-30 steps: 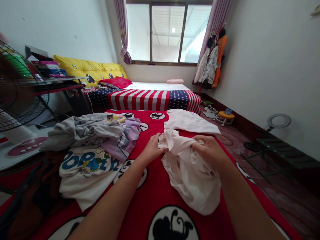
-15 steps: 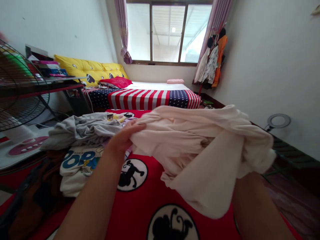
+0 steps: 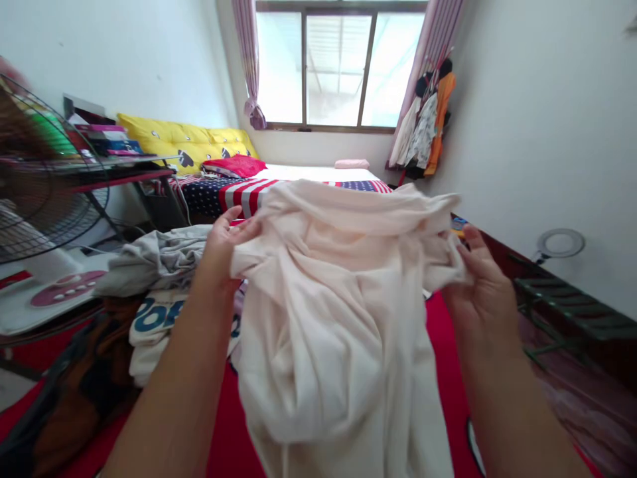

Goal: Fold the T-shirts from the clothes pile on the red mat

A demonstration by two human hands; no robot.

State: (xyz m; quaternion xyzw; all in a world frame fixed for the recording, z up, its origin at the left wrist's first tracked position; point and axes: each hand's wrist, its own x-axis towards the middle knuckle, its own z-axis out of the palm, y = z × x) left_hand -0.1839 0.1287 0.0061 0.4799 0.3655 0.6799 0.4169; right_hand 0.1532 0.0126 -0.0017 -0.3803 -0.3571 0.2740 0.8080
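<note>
Garment [image 3: 328,318], cream, hangs stretched across before me, left grip [image 3: 226,245] pinching one top corner, right grip [image 3: 482,285] pinching the other, its length falling straight down.

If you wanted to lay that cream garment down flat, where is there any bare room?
Bare red blanket shows between the cream garment and the right hand, plus a strip low on the garment's left side. The far bed's white sheet looks free too. Left of the left hand it is crowded: grey garment, printed T-shirt.
</note>
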